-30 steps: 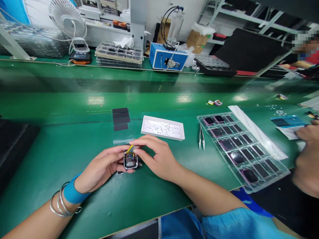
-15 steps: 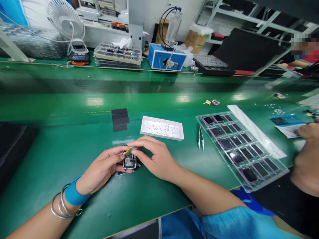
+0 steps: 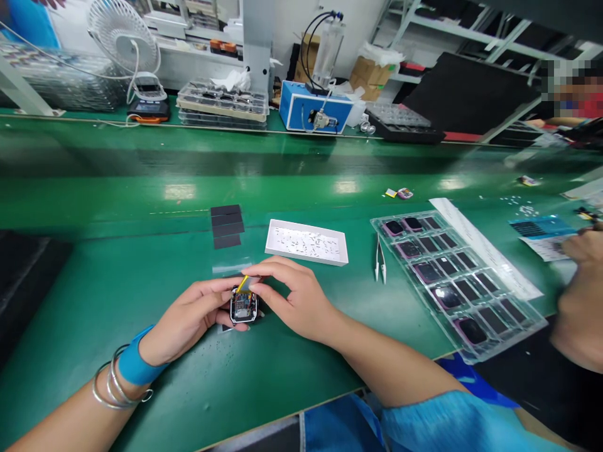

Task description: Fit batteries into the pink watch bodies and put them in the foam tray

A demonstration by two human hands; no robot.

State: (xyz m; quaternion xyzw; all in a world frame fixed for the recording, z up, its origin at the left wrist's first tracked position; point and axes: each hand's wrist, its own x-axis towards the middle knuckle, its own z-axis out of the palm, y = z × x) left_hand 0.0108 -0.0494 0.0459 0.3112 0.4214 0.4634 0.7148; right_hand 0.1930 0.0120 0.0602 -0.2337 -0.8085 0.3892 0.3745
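My left hand grips an opened smartwatch case by its sides, with circuitry showing inside a pale rim. Between the thumb and fingers of my right hand is a small battery, silver with a yellow edge, tilted up at the case's far end. Partly under my left fingers, a dark piece lies on the bench. Just beyond my hands is a clear strip, and past it several black rectangular sheets.
A shallow white box holds many tiny parts. To its right lie tweezers and a clear compartment tray of watch screens and black pieces. A co-worker's hand is at the far right. A blue machine and a fan stand on the back shelf.
My left hand and the watch case have shifted very slightly left, and the case is tilted a little differently. My right hand stays in place with the battery.
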